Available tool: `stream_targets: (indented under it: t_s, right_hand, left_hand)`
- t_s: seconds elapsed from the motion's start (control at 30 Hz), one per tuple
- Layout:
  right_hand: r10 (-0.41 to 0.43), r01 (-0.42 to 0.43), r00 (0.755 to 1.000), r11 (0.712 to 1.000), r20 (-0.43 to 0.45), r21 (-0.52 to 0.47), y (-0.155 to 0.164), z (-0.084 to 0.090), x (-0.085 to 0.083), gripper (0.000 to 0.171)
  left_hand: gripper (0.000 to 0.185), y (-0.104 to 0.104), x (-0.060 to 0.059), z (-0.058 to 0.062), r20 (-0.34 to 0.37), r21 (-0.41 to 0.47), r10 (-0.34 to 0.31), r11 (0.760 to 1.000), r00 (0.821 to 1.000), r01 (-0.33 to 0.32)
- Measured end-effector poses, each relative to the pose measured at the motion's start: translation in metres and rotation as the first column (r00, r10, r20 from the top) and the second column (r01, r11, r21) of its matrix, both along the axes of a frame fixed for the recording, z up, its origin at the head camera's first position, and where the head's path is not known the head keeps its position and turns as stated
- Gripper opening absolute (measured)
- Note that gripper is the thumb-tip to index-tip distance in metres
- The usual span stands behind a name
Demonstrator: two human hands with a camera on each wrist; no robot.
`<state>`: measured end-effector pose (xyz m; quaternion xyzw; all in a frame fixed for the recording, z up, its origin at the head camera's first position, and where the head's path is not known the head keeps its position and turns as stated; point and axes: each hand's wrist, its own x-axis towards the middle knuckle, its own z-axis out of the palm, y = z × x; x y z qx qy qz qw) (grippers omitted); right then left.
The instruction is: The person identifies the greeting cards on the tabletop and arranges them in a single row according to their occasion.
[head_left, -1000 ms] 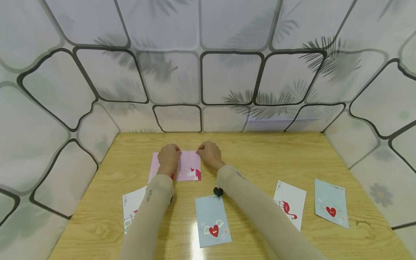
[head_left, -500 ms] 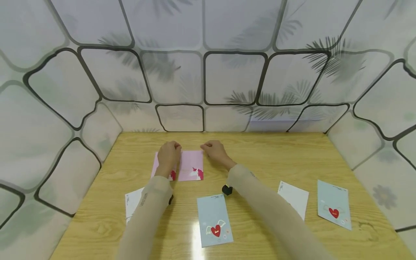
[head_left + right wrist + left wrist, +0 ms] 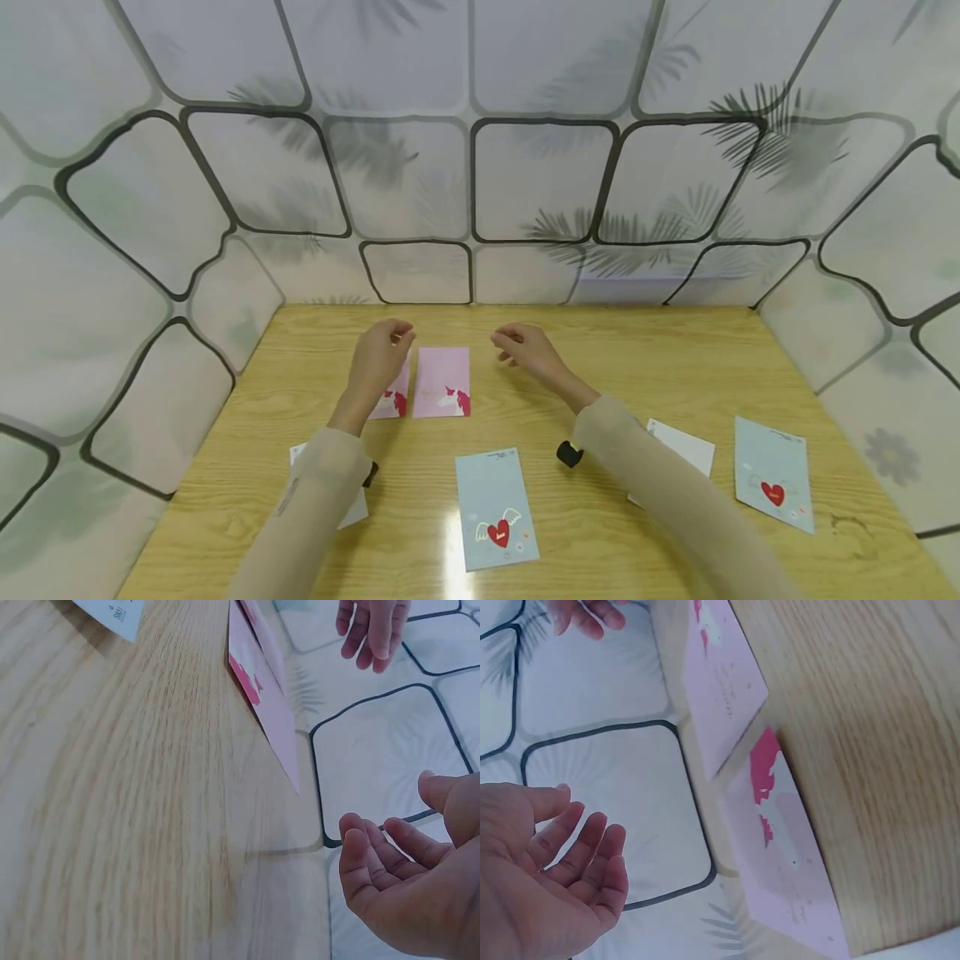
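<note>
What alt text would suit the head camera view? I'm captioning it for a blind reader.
Two open bare hands, left hand and right hand, hover above a light wooden table, either side of two pink unicorn cards lying side by side. Nearer the viewer lie a pale blue winged-heart card, another blue heart card and white cards.

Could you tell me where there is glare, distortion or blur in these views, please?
Head view: a bright glare streak on the table beside the blue card, and the wall tiles bow like fisheye. Left wrist view: the left hand looks soft; right wrist view: the near wood is blurred.
</note>
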<state>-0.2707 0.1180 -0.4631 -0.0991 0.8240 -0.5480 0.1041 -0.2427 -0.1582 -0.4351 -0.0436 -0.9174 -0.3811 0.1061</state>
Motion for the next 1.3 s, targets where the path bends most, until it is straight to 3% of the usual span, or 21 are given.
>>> stream_targets:
  t_s: [0.3,0.57,0.97,1.3]
  right_hand:
    - [0.041,-0.042,0.999,0.999,-0.035,-0.023,0.012,0.010,0.019,0.050]
    - [0.087,-0.088,0.994,0.996,-0.070,-0.005,0.022,0.020,0.042,0.048]
    - [0.156,-0.155,0.985,0.988,-0.080,0.017,0.040,0.021,0.070,0.049]
    - [0.203,-0.200,0.975,0.979,-0.085,0.052,0.044,0.021,0.095,0.046]
  left_hand:
    - [0.028,0.009,0.022,0.016,-0.027,0.058,-0.030,0.998,0.999,0.031]
    - [0.029,0.017,0.043,0.024,-0.024,0.101,-0.093,0.990,0.995,0.095]
    - [0.029,0.026,0.070,0.024,-0.026,0.093,-0.153,0.984,0.988,0.155]
    - [0.027,0.032,0.096,0.010,0.032,0.114,-0.187,0.977,0.982,0.182]
